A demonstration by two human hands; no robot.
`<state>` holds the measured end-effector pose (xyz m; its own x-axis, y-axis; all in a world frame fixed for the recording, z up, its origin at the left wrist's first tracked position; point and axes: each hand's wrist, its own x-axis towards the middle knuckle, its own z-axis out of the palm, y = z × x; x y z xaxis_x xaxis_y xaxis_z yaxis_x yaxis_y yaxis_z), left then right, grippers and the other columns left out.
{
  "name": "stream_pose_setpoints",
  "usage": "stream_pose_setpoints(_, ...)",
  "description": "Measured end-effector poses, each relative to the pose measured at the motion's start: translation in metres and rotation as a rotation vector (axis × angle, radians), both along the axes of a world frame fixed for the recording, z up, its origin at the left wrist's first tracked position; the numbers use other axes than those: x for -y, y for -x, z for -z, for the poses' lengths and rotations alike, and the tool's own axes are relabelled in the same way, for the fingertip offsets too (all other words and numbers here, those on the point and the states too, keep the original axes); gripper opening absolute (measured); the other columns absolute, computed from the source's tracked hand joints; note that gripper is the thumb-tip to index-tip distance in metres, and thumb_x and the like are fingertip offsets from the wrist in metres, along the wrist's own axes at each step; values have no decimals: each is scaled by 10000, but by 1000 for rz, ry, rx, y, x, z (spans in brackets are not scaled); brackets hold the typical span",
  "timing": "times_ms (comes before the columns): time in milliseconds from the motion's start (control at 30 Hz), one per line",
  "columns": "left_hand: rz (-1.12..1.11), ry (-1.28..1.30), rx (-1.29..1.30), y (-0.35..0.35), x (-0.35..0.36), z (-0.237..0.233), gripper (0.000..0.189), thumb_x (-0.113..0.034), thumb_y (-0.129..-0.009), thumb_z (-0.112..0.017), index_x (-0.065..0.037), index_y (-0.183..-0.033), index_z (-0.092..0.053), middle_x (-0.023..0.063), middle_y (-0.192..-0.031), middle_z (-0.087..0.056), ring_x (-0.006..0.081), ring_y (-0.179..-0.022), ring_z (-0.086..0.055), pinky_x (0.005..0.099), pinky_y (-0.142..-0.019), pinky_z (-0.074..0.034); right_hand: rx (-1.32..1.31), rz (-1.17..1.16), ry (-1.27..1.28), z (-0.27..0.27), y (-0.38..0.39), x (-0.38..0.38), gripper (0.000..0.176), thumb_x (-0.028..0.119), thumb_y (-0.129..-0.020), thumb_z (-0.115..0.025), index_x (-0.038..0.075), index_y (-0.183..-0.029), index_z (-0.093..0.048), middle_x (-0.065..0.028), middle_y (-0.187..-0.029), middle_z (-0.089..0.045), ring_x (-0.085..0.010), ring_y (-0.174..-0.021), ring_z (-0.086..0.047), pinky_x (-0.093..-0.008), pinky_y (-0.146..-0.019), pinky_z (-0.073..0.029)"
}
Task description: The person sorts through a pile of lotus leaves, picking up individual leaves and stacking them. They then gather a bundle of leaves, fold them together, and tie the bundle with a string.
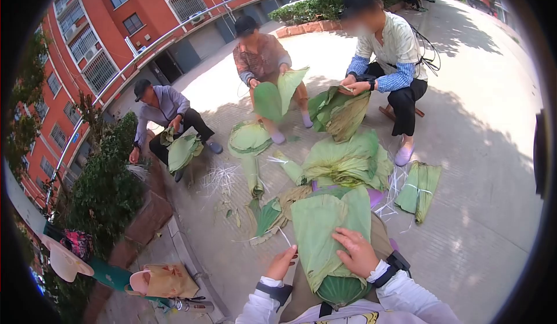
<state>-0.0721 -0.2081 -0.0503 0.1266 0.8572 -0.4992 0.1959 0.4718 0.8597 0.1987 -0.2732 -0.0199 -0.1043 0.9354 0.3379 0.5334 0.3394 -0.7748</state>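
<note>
A stack of large green leaves [319, 231] lies folded across my lap, with a darker rounded leaf part [342, 290] at its near end. My right hand [355, 252] rests spread on top of the leaves, fingers apart. At the left edge of the stack is my left hand [282, 263], its fingers closed around the end of a thin white strip [285, 237]. Just beyond my knees a big pile of leaves [342, 158] sits over something purple. A tied leaf bundle [419, 190] lies on the ground to the right.
Three seated people handle leaves: one at left [165, 115], one in the middle [260, 57], one at right [389, 51]. White strips [221, 177] and more leaves [249, 138] lie on the pavement. A paper bag [171, 280] and a metal bottle [194, 306] stand lower left by the curb.
</note>
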Motion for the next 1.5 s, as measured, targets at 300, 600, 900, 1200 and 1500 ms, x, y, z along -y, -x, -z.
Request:
stream_pose_setpoints(300, -25, -313, 462, -54, 8, -63, 499, -157, -955, -607, 44, -1390, -466, 131, -1293, -592, 193, -1234, -526, 321, -1030, -421, -6, 52, -56, 6, 1, 1, 474, 68, -814, -661, 58, -1283, -592, -169, -1337, -563, -377, -1196, -538, -425, -1015, -438)
stream_pose_setpoints(600, 240, -229, 337, -73, 11, -67, 457, -190, -926, -656, 26, -1310, -537, 101, -1184, -659, 208, -1044, -643, 324, -898, -498, -7, 42, -110, 16, -3, 1, 490, 35, -797, -670, 51, -1280, -593, -179, -1311, -586, -369, -1191, -554, -415, -979, -469)
stream_pose_setpoints(900, -79, -136, 438, -64, 29, -39, 386, -74, -910, -628, 50, -1268, -558, 140, -1158, -665, 240, -1036, -645, 350, -884, -512, 52, 227, -168, 7, -9, 17, 476, -15, -825, -640, 46, -1294, -588, -163, -1367, -553, -284, -1211, -560, -355, -1001, -452)
stream_pose_setpoints(1200, -290, -82, 703, -28, 54, -26, 477, -32, -918, -594, 31, -1369, -453, 152, -1292, -588, 288, -1153, -597, 420, -994, -488, -1199, -9, 734, 13, 1, 48, 538, -17, -883, -612, -24, -1396, -450, -156, -1404, -500, -196, -1189, -556, -324, -975, -462)
stream_pose_setpoints(1500, -393, -131, 642, -29, 56, -37, 427, 19, -910, -534, 52, -1334, -495, 143, -1253, -608, 258, -1099, -611, 388, -968, -481, -1406, -10, 929, -5, 26, 57, 517, 48, -903, -588, 9, -1399, -445, -142, -1273, -599, -273, -1166, -581, -350, -1002, -442)
